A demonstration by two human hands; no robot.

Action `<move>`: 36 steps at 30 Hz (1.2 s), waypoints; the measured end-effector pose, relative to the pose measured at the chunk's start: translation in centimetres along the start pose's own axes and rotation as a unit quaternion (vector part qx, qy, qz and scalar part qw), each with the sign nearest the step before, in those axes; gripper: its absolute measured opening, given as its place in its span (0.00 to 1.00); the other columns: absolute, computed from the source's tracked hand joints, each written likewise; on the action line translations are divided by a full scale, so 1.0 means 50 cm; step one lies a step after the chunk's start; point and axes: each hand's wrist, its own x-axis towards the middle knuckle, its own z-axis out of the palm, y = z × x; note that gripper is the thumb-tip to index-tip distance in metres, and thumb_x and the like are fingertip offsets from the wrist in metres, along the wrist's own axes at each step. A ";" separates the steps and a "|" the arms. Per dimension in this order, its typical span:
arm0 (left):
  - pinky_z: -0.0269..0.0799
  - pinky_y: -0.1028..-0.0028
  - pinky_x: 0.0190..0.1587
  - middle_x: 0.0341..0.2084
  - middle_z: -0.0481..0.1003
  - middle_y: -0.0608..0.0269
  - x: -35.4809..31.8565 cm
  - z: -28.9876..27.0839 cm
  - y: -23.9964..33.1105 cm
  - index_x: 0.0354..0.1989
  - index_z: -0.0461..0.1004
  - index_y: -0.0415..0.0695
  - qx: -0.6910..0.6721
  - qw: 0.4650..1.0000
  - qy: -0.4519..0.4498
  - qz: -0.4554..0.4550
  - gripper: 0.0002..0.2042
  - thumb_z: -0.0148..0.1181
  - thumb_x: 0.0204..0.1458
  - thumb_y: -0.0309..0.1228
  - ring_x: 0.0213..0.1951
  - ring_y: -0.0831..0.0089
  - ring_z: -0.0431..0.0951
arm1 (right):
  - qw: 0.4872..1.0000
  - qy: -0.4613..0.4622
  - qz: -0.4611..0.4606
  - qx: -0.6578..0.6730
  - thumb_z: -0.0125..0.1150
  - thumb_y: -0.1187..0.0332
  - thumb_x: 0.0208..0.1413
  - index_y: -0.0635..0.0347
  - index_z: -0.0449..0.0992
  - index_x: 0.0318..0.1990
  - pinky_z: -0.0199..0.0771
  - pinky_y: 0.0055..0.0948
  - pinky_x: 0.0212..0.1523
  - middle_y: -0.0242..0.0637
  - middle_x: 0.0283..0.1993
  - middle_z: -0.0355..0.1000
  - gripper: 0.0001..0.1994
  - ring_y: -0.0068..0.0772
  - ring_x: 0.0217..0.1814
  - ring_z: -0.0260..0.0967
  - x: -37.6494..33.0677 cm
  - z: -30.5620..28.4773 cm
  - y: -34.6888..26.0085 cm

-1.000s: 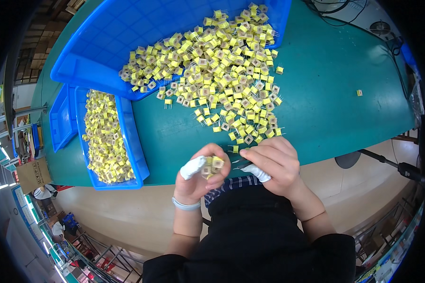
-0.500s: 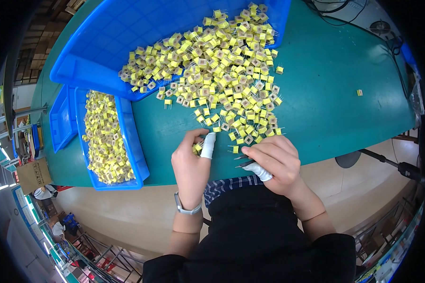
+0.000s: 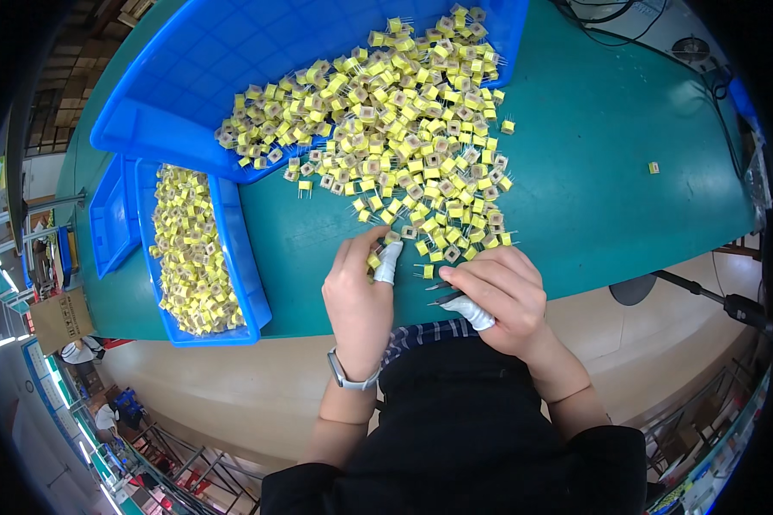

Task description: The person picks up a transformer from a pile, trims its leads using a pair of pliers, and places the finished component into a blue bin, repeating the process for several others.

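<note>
My left hand [image 3: 355, 292], its thumb wrapped in white tape, is closed at the near edge of a pile of small yellow-taped transformers [image 3: 429, 163] with wire pins. One transformer [image 3: 374, 260] sits within its curled fingers, and another [image 3: 392, 237] is at the thumb and fingertips. To the right, my right hand [image 3: 507, 296], its thumb also taped, grips dark tweezers [image 3: 439, 293]. Their tips point left and stand apart with nothing between them. Just beyond the tweezers a single transformer [image 3: 428, 271] lies on the green tabletop [image 3: 593, 172].
A large blue bin [image 3: 180, 86] lies tipped at the far side, transformers spilling from it. At left stands a smaller blue bin [image 3: 253, 305] full of transformers, beside another blue tray [image 3: 112, 215]. One stray transformer [image 3: 654, 167] and a cabled device [image 3: 661, 34] are at right.
My left hand has shifted slightly right and away from me, and its thumb and fingertips have come onto a transformer at the pile's edge. My right hand and the tweezers have barely moved.
</note>
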 end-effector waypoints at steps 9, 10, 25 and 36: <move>0.78 0.71 0.48 0.39 0.82 0.58 -0.011 -0.025 -0.025 0.46 0.76 0.37 -0.170 0.982 -0.066 -0.044 0.11 0.70 0.58 0.21 0.43 0.72 0.83 | 1.000 0.001 0.004 -0.002 0.75 0.67 0.46 0.64 0.86 0.45 0.74 0.36 0.37 0.38 0.36 0.81 0.17 0.41 0.35 0.77 0.001 0.002 0.000; 0.77 0.71 0.48 0.40 0.82 0.57 -0.017 -0.023 -0.033 0.47 0.75 0.38 -0.242 0.964 -0.088 -0.059 0.12 0.71 0.58 0.22 0.43 0.72 0.82 | 1.000 0.003 0.005 -0.003 0.75 0.67 0.46 0.64 0.86 0.45 0.74 0.36 0.37 0.38 0.36 0.81 0.17 0.41 0.35 0.77 0.002 0.003 0.000; 0.74 0.75 0.47 0.39 0.78 0.59 -0.039 -0.046 -0.031 0.43 0.73 0.39 -0.397 0.907 -0.140 -0.008 0.18 0.79 0.50 0.24 0.41 0.73 0.78 | 1.000 -0.008 0.012 -0.023 0.73 0.75 0.42 0.62 0.87 0.44 0.72 0.36 0.37 0.36 0.36 0.82 0.17 0.39 0.36 0.77 0.007 0.002 -0.011; 0.77 0.71 0.52 0.43 0.81 0.55 -0.042 -0.032 -0.031 0.46 0.73 0.40 -0.460 0.875 -0.151 0.010 0.15 0.74 0.55 0.23 0.48 0.70 0.81 | 0.999 -0.016 0.010 -0.028 0.73 0.75 0.41 0.61 0.87 0.44 0.72 0.36 0.37 0.35 0.37 0.82 0.18 0.39 0.36 0.77 0.004 -0.001 -0.011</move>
